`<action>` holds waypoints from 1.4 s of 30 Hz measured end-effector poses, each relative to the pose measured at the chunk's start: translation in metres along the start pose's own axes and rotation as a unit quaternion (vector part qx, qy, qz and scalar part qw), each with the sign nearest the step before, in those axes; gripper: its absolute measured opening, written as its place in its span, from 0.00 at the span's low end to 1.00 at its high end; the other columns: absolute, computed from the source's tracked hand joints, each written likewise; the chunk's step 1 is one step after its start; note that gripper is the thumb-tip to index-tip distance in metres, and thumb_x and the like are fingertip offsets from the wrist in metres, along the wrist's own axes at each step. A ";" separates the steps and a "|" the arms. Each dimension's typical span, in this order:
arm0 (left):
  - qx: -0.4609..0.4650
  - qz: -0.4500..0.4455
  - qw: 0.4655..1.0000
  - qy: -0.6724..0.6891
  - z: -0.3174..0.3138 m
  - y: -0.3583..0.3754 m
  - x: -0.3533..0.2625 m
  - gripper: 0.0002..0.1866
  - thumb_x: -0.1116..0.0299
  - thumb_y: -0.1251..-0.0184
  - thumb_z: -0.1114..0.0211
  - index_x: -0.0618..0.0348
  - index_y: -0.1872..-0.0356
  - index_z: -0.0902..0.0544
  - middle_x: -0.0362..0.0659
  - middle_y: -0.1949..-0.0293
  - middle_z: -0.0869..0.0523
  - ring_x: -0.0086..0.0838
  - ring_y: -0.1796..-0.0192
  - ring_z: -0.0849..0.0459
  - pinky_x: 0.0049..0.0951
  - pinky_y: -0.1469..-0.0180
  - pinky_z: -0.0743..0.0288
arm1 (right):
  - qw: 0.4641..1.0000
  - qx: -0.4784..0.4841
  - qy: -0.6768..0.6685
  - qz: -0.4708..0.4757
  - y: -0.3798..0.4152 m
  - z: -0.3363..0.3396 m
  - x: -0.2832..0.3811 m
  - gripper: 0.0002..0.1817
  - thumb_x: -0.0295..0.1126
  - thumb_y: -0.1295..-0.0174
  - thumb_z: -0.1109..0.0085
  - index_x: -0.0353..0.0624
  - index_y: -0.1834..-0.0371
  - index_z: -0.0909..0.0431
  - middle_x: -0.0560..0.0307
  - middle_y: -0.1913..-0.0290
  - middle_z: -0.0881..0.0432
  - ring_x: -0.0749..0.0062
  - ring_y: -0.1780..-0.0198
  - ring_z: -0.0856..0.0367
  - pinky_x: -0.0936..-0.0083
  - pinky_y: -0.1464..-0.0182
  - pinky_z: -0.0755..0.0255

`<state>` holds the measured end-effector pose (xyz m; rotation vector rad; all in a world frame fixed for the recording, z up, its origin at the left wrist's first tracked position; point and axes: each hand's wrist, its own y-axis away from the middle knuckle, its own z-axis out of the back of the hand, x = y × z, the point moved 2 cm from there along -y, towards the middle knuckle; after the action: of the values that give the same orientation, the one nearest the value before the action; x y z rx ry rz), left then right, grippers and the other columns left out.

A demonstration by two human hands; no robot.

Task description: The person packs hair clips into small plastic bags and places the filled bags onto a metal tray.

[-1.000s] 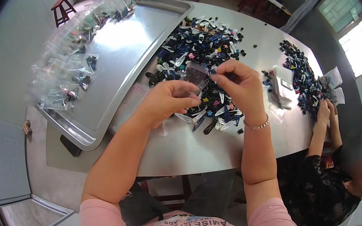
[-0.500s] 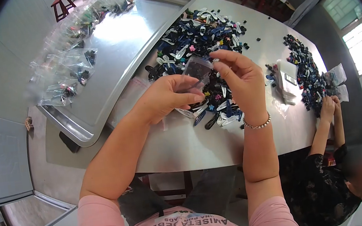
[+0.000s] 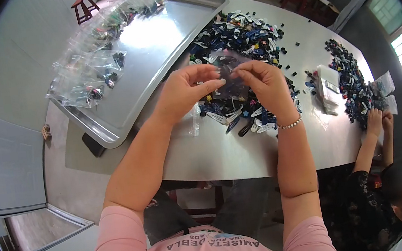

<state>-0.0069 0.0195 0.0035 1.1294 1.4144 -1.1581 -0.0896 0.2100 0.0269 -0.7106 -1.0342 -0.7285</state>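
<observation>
A small clear plastic bag [image 3: 233, 90] hangs between my hands above a pile of hair clips [image 3: 244, 31]. My right hand [image 3: 267, 83] pinches the bag's upper right edge between thumb and fingertips. At its left side, the curved fingers and thumb of my left hand [image 3: 187, 89] grip the bag; their exact contact is blurred. No contents can be made out inside the clear film, through which dark clips show. The pile mixes black, navy and white snap clips with small coloured pieces. Other flat clear bags [image 3: 191, 124] lie beneath my left wrist.
A metal tray [image 3: 147, 82] at the left holds several filled clear bags [image 3: 87, 92]. At the right lie a stack of flat bags [image 3: 329, 87] and another clip pile [image 3: 349, 73], where another person's hands [image 3: 379, 120] work. Stools [image 3: 85, 8] stand beyond the table.
The bag has been raised and turned between my hands, and my left hand has shifted up toward its top edge. The whole view has swung slightly, shifting the scene right.
</observation>
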 end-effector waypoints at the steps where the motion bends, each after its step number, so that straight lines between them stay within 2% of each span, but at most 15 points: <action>1: 0.002 -0.001 1.000 -0.004 0.001 0.001 0.002 0.17 0.67 0.34 0.28 0.69 0.50 0.16 0.40 0.59 0.12 0.19 0.57 0.16 0.20 0.53 0.22 | 1.000 0.011 -0.011 0.011 0.000 -0.001 -0.001 0.07 0.25 0.30 0.41 0.36 0.55 0.16 0.62 0.61 0.12 0.85 0.61 0.20 0.86 0.56 0.27; 5: -0.035 -0.030 0.997 -0.059 -0.001 0.002 0.004 0.11 0.67 0.35 0.28 0.67 0.63 0.12 0.37 0.69 0.12 0.19 0.63 0.15 0.20 0.60 0.23 | 0.994 0.000 0.016 0.105 -0.002 -0.006 -0.012 0.08 0.25 0.30 0.41 0.35 0.52 0.16 0.61 0.63 0.12 0.84 0.60 0.20 0.87 0.58 0.28; 7: -0.088 -0.069 0.988 -0.108 -0.007 0.008 -0.004 0.10 0.67 0.36 0.28 0.66 0.67 0.12 0.39 0.73 0.12 0.19 0.67 0.15 0.22 0.63 0.24 | 0.995 -0.008 0.049 0.088 0.000 0.001 -0.003 0.09 0.25 0.31 0.40 0.36 0.51 0.16 0.61 0.63 0.12 0.84 0.60 0.18 0.86 0.56 0.26; 9: -0.075 -0.175 0.931 -0.311 -0.017 0.018 -0.021 0.10 0.67 0.36 0.29 0.65 0.67 0.12 0.45 0.74 0.12 0.23 0.70 0.15 0.26 0.67 0.25 | 0.998 0.002 -0.051 0.022 -0.003 0.005 -0.008 0.09 0.26 0.31 0.40 0.36 0.51 0.16 0.61 0.62 0.12 0.83 0.59 0.17 0.85 0.55 0.25; 11: -0.091 -0.166 0.932 -0.309 -0.015 0.024 -0.030 0.10 0.67 0.37 0.30 0.65 0.65 0.12 0.49 0.74 0.14 0.28 0.72 0.15 0.29 0.68 0.25 | 0.985 -0.011 -0.167 0.037 -0.002 0.003 -0.002 0.09 0.27 0.30 0.40 0.33 0.52 0.17 0.57 0.59 0.12 0.78 0.58 0.15 0.82 0.52 0.22; 14: -0.158 -0.052 0.967 -0.194 0.007 0.026 -0.043 0.10 0.67 0.35 0.31 0.67 0.65 0.12 0.44 0.76 0.13 0.22 0.74 0.15 0.26 0.71 0.25 | 0.983 -0.031 -0.171 0.050 -0.005 0.005 -0.007 0.09 0.27 0.29 0.40 0.33 0.52 0.17 0.55 0.58 0.12 0.76 0.57 0.14 0.80 0.50 0.20; 23: -0.328 -0.006 0.912 -0.247 0.153 0.066 -0.067 0.10 0.67 0.36 0.31 0.66 0.66 0.12 0.40 0.75 0.12 0.20 0.74 0.16 0.21 0.71 0.26 | 0.990 -0.044 -0.120 0.055 -0.005 0.004 -0.011 0.10 0.27 0.30 0.41 0.31 0.53 0.17 0.54 0.59 0.12 0.75 0.57 0.13 0.79 0.49 0.20; 26: -0.363 0.056 0.869 -0.331 0.195 0.085 -0.051 0.13 0.66 0.37 0.31 0.67 0.59 0.13 0.44 0.68 0.13 0.23 0.72 0.16 0.24 0.67 0.24 | 0.992 -0.042 -0.104 0.055 -0.006 0.003 -0.013 0.09 0.27 0.29 0.41 0.31 0.53 0.17 0.55 0.59 0.12 0.75 0.57 0.14 0.79 0.49 0.19; 28: -0.458 -0.108 0.662 -0.583 0.191 0.098 -0.060 0.17 0.69 0.38 0.30 0.66 0.50 0.16 0.48 0.58 0.15 0.28 0.69 0.17 0.26 0.60 0.23 | 0.993 -0.043 -0.097 0.050 -0.007 0.002 -0.017 0.09 0.27 0.29 0.41 0.32 0.54 0.17 0.55 0.60 0.13 0.76 0.57 0.14 0.78 0.49 0.19; 29: -0.458 -0.104 0.664 -0.582 0.189 0.102 -0.057 0.17 0.69 0.38 0.30 0.66 0.50 0.16 0.48 0.58 0.15 0.28 0.69 0.17 0.26 0.60 0.23 | 0.994 -0.042 -0.093 0.050 -0.008 0.002 -0.021 0.09 0.27 0.29 0.41 0.32 0.54 0.17 0.55 0.60 0.13 0.76 0.57 0.14 0.79 0.49 0.19; 31: -0.456 -0.176 0.729 -0.479 0.151 0.108 -0.076 0.21 0.74 0.41 0.29 0.65 0.46 0.20 0.50 0.52 0.19 0.33 0.66 0.18 0.29 0.55 0.23 | 0.994 -0.042 -0.086 0.045 -0.009 0.000 -0.023 0.09 0.27 0.29 0.41 0.32 0.53 0.17 0.56 0.60 0.12 0.76 0.57 0.14 0.79 0.49 0.19; 35: -0.162 -0.253 0.810 -0.504 0.075 0.114 -0.057 0.16 0.78 0.44 0.31 0.63 0.53 0.18 0.48 0.50 0.18 0.42 0.57 0.15 0.38 0.48 0.21 | 0.998 -0.027 -0.028 0.038 -0.005 -0.004 -0.018 0.09 0.26 0.30 0.41 0.32 0.53 0.16 0.56 0.60 0.12 0.77 0.57 0.14 0.80 0.50 0.21; 37: -0.041 -0.256 0.779 -0.571 0.034 0.118 -0.038 0.16 0.75 0.43 0.33 0.68 0.53 0.18 0.53 0.47 0.18 0.47 0.46 0.18 0.39 0.42 0.23 | 0.999 -0.001 0.002 0.045 -0.004 -0.006 -0.018 0.09 0.26 0.30 0.41 0.33 0.53 0.16 0.56 0.60 0.12 0.78 0.57 0.14 0.81 0.50 0.21; 38: -0.041 -0.258 0.778 -0.571 0.022 0.116 -0.028 0.16 0.75 0.43 0.33 0.68 0.53 0.18 0.53 0.47 0.18 0.47 0.46 0.18 0.39 0.42 0.23 | 0.999 0.003 -0.003 0.047 -0.005 -0.007 -0.021 0.09 0.26 0.30 0.41 0.32 0.53 0.16 0.56 0.60 0.12 0.78 0.58 0.14 0.82 0.51 0.22; 42: -0.042 -0.190 0.674 -0.713 0.011 0.100 0.014 0.18 0.71 0.40 0.38 0.76 0.53 0.19 0.62 0.45 0.20 0.52 0.38 0.24 0.39 0.38 0.24 | 0.999 0.002 0.024 0.046 -0.006 -0.006 -0.020 0.08 0.26 0.31 0.41 0.33 0.54 0.16 0.56 0.61 0.11 0.78 0.58 0.14 0.82 0.53 0.22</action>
<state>0.0917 0.0219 -0.0221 -0.3536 0.3585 -1.6167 -0.0978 0.2057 0.0074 -0.7288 -0.9534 -0.6615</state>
